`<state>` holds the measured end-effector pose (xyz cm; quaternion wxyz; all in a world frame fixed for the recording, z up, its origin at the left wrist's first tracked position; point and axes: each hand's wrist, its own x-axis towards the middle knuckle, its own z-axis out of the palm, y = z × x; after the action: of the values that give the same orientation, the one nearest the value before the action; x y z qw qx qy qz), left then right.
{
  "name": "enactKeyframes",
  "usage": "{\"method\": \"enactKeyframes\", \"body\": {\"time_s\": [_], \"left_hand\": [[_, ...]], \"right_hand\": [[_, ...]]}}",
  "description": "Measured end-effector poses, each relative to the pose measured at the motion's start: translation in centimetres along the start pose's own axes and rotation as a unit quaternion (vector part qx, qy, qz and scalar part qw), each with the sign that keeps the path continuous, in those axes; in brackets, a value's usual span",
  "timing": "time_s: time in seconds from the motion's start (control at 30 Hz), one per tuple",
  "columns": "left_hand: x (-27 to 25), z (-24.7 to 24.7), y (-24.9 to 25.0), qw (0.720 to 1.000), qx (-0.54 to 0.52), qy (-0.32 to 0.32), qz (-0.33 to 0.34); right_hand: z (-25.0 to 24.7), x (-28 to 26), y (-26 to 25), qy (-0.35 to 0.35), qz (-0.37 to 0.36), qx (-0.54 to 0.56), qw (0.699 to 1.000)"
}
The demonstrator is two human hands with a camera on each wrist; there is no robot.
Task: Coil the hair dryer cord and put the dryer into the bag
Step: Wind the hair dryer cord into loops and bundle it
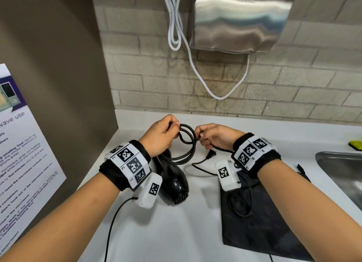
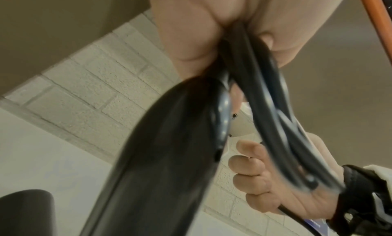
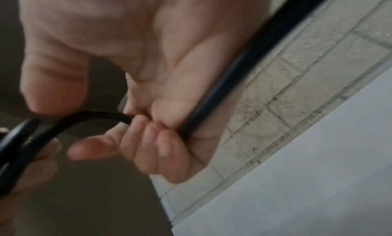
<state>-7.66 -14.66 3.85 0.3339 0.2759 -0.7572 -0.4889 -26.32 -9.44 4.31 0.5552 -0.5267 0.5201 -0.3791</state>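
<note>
The black hair dryer (image 1: 172, 181) lies on the white counter (image 1: 176, 232) under my left wrist; in the left wrist view its dark body (image 2: 159, 164) fills the middle. Its black cord (image 1: 188, 142) hangs in several loops between my hands. My left hand (image 1: 162, 134) grips the loops at their top (image 2: 250, 58). My right hand (image 1: 211, 136) curls its fingers (image 3: 155, 145) round the cord's free end (image 3: 222, 85), and the plug (image 1: 211, 154) dangles below it. The flat black bag (image 1: 260, 218) lies on the counter under my right forearm.
A steel sink (image 1: 342, 175) sits at the right, a green sponge (image 1: 355, 145) behind it. A steel hand dryer (image 1: 241, 20) with a white cable (image 1: 176, 32) hangs on the tiled wall. A brown side panel (image 1: 58, 65) with a printed notice (image 1: 21, 154) stands left.
</note>
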Motion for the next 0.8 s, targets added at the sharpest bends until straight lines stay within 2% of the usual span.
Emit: {"method": "enactKeyframes", "body": {"time_s": [0.07,0.17,0.3,0.37,0.5,0.63,0.73,0.8], "left_hand": [[0.0,0.0,0.0,1.0,-0.011,0.001,-0.005],[0.1,0.1,0.2,1.0,-0.003,-0.01,0.003],[-0.1,0.7,0.9,0.997,0.07,-0.025,0.025],[-0.1,1.2,1.2,0.99,0.128,-0.024,0.045],[-0.1,1.6,1.6,0.988,0.145,-0.005,0.054],[-0.1,1.7,1.4,0.993,0.111,0.024,0.044],[0.1,1.4,1.0,0.994,0.096,0.038,0.037],[0.2,1.3,0.8,0.996,0.076,0.011,0.042]], "right_hand": [[-0.3,-0.3,-0.4,0.002,-0.014,-0.068,0.998],[0.0,-0.5,-1.1,0.071,-0.043,-0.231,0.969],[0.8,0.0,-1.9,0.185,-0.107,-0.415,0.884],[1.1,0.3,-2.0,0.228,-0.13,-0.46,0.848],[1.5,0.5,-2.8,0.307,-0.197,-0.447,0.817],[2.1,-0.4,-3.8,0.37,-0.281,-0.373,0.803],[2.9,-1.3,-4.5,0.391,-0.333,-0.33,0.792],[3.4,-1.5,-4.7,0.392,-0.355,-0.318,0.787]]}}
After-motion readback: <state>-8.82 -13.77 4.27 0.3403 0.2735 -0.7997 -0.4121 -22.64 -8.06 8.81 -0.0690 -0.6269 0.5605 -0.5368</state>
